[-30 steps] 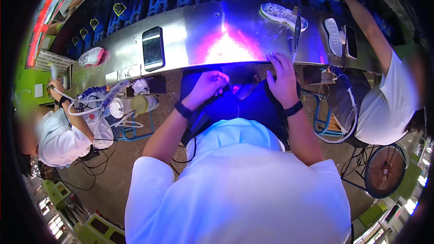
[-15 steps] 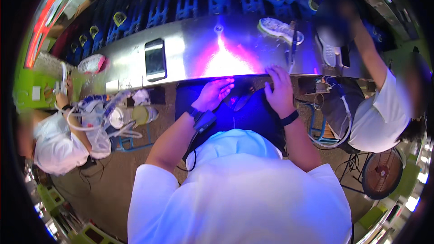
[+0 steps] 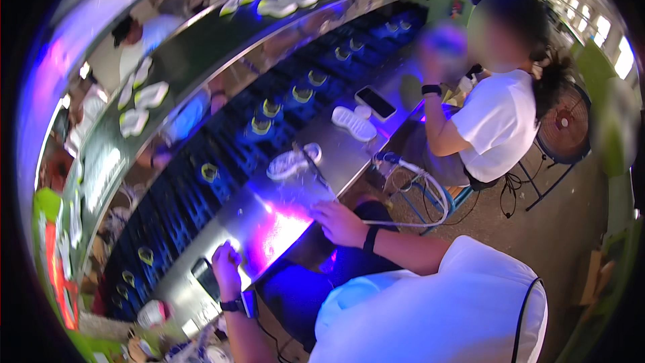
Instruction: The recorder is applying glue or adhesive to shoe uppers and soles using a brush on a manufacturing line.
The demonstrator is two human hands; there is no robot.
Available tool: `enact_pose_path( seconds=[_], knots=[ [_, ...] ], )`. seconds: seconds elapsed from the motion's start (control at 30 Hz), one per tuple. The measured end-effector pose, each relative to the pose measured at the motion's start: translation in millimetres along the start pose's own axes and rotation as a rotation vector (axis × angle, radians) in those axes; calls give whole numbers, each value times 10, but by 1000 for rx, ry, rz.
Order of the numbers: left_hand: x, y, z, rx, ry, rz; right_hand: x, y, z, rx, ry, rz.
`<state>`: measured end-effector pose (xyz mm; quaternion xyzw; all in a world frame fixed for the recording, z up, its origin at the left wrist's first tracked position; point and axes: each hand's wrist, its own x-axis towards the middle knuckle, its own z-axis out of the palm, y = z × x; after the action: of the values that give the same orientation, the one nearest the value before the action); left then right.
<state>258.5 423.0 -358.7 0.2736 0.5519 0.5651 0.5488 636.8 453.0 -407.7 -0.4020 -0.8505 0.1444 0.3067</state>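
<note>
My left hand (image 3: 227,269) is over the metal bench beside a dark phone (image 3: 203,277), its fingers curled in; whatever they may hold is hidden. At the bench's front edge my right hand (image 3: 339,224) lies with its fingers stretched out, and I see nothing in it. Between the two hands a bright white and pink patch of light (image 3: 282,232) falls on the bench (image 3: 336,168). Beyond my right hand is a white shoe sole (image 3: 285,165), with a thin dark tool (image 3: 312,161) lying against it.
A co-worker in a white shirt (image 3: 500,111) sits to the right, near another white sole (image 3: 354,124) and a phone (image 3: 376,102). Dark blue racks (image 3: 235,144) bearing yellow-edged pieces run behind the bench. Farther back, a conveyor (image 3: 195,47) carries soles. A fan (image 3: 564,121) stands at right.
The view has swung toward the right, bringing the conveyor and co-worker into fuller sight. My left hand has moved from the bench edge to beside the phone. My right hand stays at the edge.
</note>
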Motion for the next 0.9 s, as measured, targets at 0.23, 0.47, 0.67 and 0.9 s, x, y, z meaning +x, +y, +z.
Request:
enact_pose_path(
  seconds=[0.23, 0.47, 0.67, 0.9],
  knots=[
    [470, -500, -557, 356, 337, 244, -37, 25, 19, 27, -12, -71],
    [148, -520, -133, 850, 404, 645, -46, 118, 1, 76, -49, -63],
    [233, -585, -135, 846, 387, 629, -42, 130, -52, 109, -95, -46],
    [65, -388, 197, 826, 433, 508, -30, 125, -26, 23, -97, -45]
  ],
)
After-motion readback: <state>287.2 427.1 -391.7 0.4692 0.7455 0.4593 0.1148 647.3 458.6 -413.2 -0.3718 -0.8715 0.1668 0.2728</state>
